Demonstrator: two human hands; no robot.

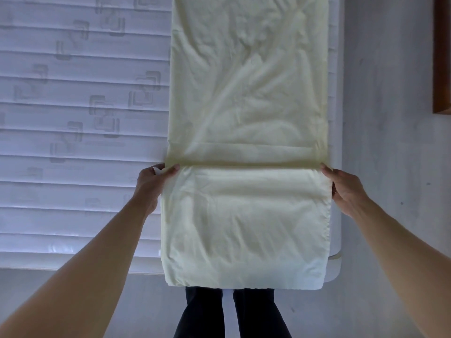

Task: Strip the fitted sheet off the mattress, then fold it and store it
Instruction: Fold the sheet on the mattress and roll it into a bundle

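Head view shows left hand (150, 184) and right hand (343, 189) at frame center, fingers pinching the folded sheet (246, 132) edges on the mattress (73, 118).

The picture was dim and had a cold, bluish tone. The mattress (73, 118) in the left half looked pale violet-grey, with small glossy highlights low at its left edge. The sheet (246, 142) in the centre was the brightest area; soft light made gentle shadows in its wrinkles. No hard shadows were seen. The trousers (229, 313) at the bottom were almost black, without detail. Lines bent a little toward the edges from the wide lens. The focus was slightly soft everywhere.
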